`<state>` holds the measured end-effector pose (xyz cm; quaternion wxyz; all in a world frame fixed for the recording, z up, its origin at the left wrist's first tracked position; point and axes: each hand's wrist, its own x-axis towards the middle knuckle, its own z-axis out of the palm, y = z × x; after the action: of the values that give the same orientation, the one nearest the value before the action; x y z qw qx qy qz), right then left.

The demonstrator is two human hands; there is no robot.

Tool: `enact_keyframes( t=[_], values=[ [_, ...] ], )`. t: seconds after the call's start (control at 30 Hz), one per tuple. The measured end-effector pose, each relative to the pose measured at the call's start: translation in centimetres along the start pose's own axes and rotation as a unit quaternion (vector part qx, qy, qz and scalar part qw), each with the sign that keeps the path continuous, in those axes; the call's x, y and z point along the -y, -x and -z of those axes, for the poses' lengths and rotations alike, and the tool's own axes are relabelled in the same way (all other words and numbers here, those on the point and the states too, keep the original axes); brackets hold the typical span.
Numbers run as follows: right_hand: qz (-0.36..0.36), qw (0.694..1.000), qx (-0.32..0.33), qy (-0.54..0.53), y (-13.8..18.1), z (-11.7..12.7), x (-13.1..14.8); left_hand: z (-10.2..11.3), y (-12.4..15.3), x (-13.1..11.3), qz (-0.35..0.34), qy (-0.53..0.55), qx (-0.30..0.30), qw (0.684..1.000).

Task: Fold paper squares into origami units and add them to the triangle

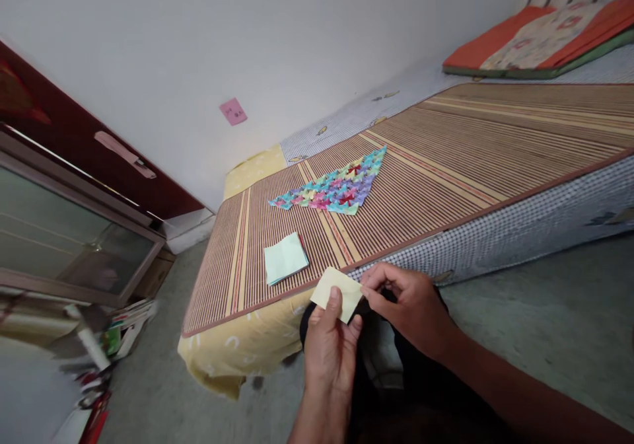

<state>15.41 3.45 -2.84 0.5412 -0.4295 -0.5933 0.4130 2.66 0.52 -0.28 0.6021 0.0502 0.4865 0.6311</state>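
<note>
A small pale yellow sheet of paper is held near the bed's front edge. My left hand grips it from below, thumb pressed flat on its face. At the sheet's right corner, the thumb and forefinger of my right hand pinch the edge. A stack of pale green square paper lies on the striped mat, just left of and beyond my hands. Farther back on the mat rests a multicoloured triangular piece, made up of many small folded paper units.
The striped mat covers the bed. Folded orange bedding lies at the far right. A pink note is on the wall. On the left stand a dark red door and a glass-fronted cabinet, with clutter on the floor below.
</note>
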Motion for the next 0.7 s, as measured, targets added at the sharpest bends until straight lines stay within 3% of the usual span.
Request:
enact_keyframes(
  t=[0.2, 0.47, 0.7],
  values=[
    [-0.012, 1.000, 0.003, 0.002, 0.0, -0.3, -0.7, -0.2, 0.0, -0.3, 0.001, 0.018, -0.020, 1.000],
    [-0.107, 0.986, 0.036, -0.123, 0.4, -1.1, -2.7, 0.7, -0.9, 0.0, -0.006, 0.015, -0.018, 1.000],
    [-0.086, 0.991, 0.066, -0.073, -0.1, -1.1, -2.5, 1.3, -1.5, 0.5, -0.096, -0.032, 0.009, 0.995]
  ],
)
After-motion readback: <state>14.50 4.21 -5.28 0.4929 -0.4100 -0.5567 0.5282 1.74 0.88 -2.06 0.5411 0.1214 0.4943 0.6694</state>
